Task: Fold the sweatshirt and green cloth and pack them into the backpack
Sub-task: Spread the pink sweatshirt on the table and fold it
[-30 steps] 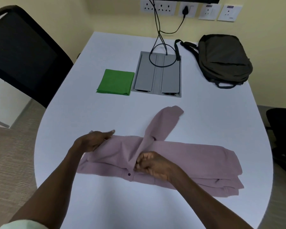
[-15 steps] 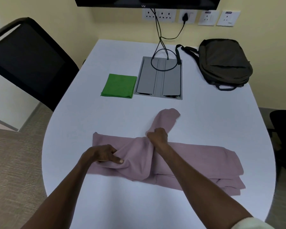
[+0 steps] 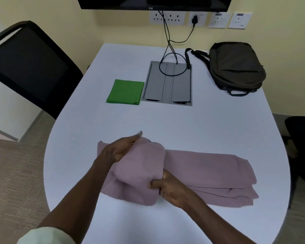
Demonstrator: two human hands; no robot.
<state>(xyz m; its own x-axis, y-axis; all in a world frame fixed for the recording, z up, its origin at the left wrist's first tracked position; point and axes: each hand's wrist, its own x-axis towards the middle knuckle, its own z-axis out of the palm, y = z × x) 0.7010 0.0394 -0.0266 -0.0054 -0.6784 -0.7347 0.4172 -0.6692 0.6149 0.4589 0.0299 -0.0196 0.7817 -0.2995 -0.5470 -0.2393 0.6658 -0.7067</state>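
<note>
A mauve sweatshirt [image 3: 206, 175] lies folded into a long band across the near part of the white table [image 3: 201, 127]. Its left end is doubled over toward the middle. My left hand [image 3: 119, 149] grips the far edge of that doubled part, thumb pointing away. My right hand [image 3: 167, 187] pinches its near right edge, fingers curled round the fabric. The green cloth [image 3: 125, 92] lies folded in a square further back, left of centre. The dark backpack [image 3: 236, 66] lies flat at the far right, apart from both hands; I cannot tell whether its zip is open.
A grey cable hatch [image 3: 167, 85] is set into the table beside the green cloth, with black cables [image 3: 167, 50] running up to wall sockets. A black chair [image 3: 25, 67] stands at the left, another chair [image 3: 303, 138] at the right edge. A screen hangs above.
The sleeve that stuck out toward the far side has been folded in. Both hands have turned the sweatshirt's left end over to the right; the right hand came back to the near edge.
</note>
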